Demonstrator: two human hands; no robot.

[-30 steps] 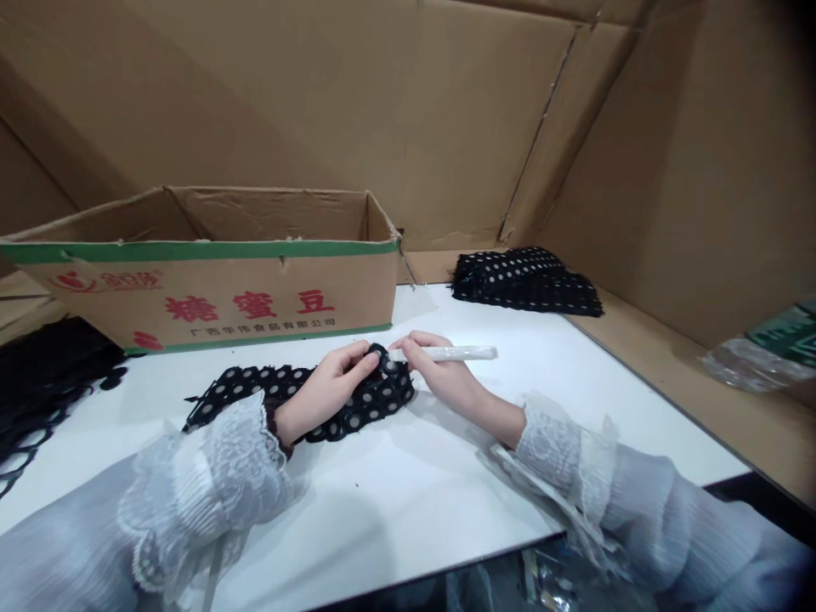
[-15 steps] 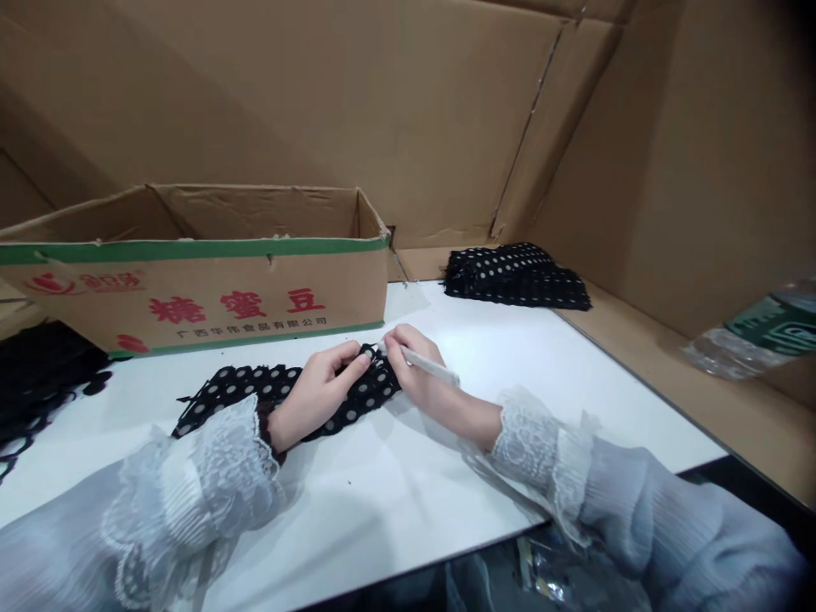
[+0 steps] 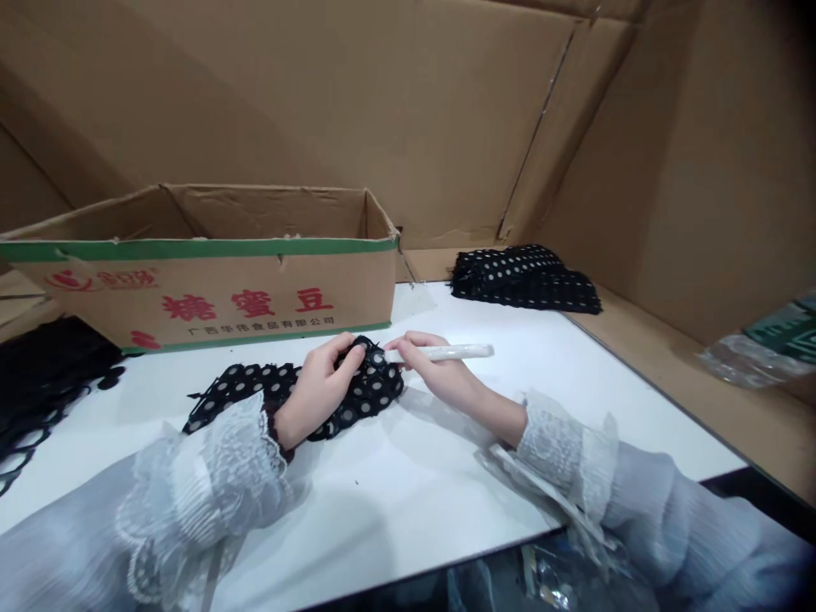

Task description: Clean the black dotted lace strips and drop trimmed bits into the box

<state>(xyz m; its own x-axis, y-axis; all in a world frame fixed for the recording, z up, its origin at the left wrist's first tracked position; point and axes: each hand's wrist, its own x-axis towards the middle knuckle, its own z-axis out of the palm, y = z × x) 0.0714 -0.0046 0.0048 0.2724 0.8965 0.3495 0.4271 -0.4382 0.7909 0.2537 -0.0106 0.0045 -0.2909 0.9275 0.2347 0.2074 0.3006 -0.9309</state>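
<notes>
Pinching the raised right end of the dotted cloth (image 3: 376, 391), the left hand (image 3: 319, 382) lies across it, thumb and fingers nearly closed. The right hand (image 3: 450, 384), closed around a white pen (image 3: 468, 351), meets that end from the right. The cloth runs lengthwise left to right on the surface (image 3: 408, 510), before an open box (image 3: 363, 285), its bottom hidden.

White table with fabric on top
The table (image 3: 446, 501) bears dotted black fabric (image 3: 248, 382), folded dotted cloth (image 3: 523, 279), a black openwork heap (image 3: 44, 382) and a carton (image 3: 255, 293) (green-rimmed).
</notes>
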